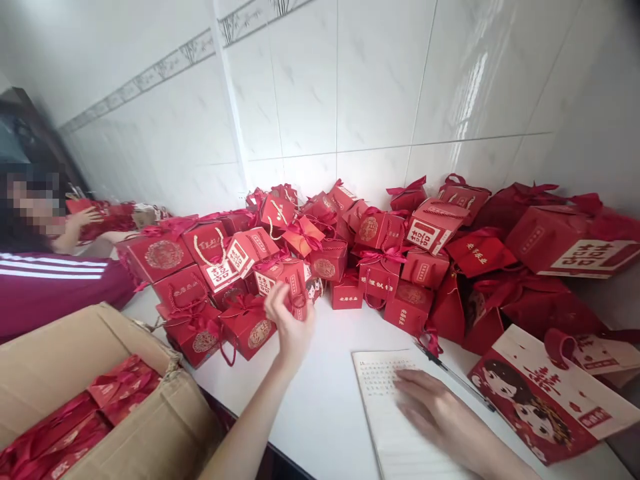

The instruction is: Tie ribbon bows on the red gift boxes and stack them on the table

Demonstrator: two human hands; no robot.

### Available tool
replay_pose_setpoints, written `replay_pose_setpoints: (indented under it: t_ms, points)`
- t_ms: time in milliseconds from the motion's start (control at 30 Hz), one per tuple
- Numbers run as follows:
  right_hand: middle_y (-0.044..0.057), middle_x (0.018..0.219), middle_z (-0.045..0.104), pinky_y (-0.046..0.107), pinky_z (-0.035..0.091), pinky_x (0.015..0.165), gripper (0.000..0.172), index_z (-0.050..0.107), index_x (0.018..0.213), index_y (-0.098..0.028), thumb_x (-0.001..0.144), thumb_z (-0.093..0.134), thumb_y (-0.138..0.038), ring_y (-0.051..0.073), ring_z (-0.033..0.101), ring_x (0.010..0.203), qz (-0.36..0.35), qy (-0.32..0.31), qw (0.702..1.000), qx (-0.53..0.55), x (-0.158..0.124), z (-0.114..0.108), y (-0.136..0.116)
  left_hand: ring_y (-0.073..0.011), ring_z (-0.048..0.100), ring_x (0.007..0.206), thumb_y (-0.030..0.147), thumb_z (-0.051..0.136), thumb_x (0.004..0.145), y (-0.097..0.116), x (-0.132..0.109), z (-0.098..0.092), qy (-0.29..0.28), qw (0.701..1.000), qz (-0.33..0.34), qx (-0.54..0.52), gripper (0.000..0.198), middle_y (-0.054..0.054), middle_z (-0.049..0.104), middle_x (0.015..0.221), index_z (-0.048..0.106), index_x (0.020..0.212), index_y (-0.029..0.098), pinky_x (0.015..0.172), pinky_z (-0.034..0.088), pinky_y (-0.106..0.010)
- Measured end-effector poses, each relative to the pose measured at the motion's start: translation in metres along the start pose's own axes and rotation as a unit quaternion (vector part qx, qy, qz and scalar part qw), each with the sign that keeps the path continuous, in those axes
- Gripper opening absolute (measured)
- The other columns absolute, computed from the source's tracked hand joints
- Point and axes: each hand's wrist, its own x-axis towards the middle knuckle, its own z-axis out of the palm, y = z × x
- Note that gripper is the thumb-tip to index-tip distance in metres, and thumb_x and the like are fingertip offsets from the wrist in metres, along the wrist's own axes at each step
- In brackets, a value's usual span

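Observation:
My left hand (291, 323) is raised in front of the pile of red gift boxes, its fingers bent and the thumb held apart. Just behind it stands a red box with a white label (280, 273); whether the fingertips touch it I cannot tell. Nothing shows in that hand's grasp. My right hand (433, 407), a little blurred, lies over an open notebook (400, 447) with its fingers stretched out. Rows of small handwriting fill the top of the page. A pen (455, 377) rests beside the notebook on the right.
Many red boxes (380, 283) with ribbons and cord handles are heaped against the tiled wall (375, 80). A red-and-white printed bag (545, 400) lies at right. An open carton (150, 427) holding red boxes stands at lower left. Another person in a maroon sleeve (65, 287) sits at left.

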Motion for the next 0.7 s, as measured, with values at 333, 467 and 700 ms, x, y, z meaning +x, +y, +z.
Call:
replay_pose_setpoints:
  t_ms: [333,467,700]
  points:
    - [0.014,0.124,0.057,0.042,0.043,0.1,0.038,0.063,0.113,-0.014,0.087,0.043,-0.035,0.027,0.053,0.115,0.024,-0.016,0.999,0.025,0.004,0.002,-0.001,-0.0305,0.043,0.123,0.044,0.065,0.066,-0.039,0.078,-0.031,-0.185,0.941,-0.236,0.158,0.082,-0.018,0.047,0.127,0.023,0.13,0.016,0.104,0.022,-0.051]
    - [0.014,0.121,0.059,0.042,0.044,0.099,0.037,0.064,0.11,-0.013,0.086,0.044,-0.033,0.027,0.054,0.113,0.026,0.003,0.999,0.026,0.004,0.005,-0.002,-0.0312,0.042,0.125,0.04,0.07,0.062,-0.045,0.075,-0.033,-0.222,0.945,-0.211,0.116,0.086,-0.016,0.049,0.128,0.023,0.131,0.019,0.106,0.021,-0.051]
    - [0.014,0.114,0.063,0.041,0.049,0.093,0.031,0.066,0.104,-0.014,0.087,0.044,-0.029,0.026,0.059,0.106,-0.005,0.05,0.999,0.001,0.004,0.008,-0.003,-0.0324,0.04,0.126,0.036,0.075,0.057,-0.021,0.019,-0.061,-0.155,0.985,-0.072,-0.039,0.098,-0.019,0.033,0.139,0.02,0.136,0.019,0.103,0.035,-0.046]
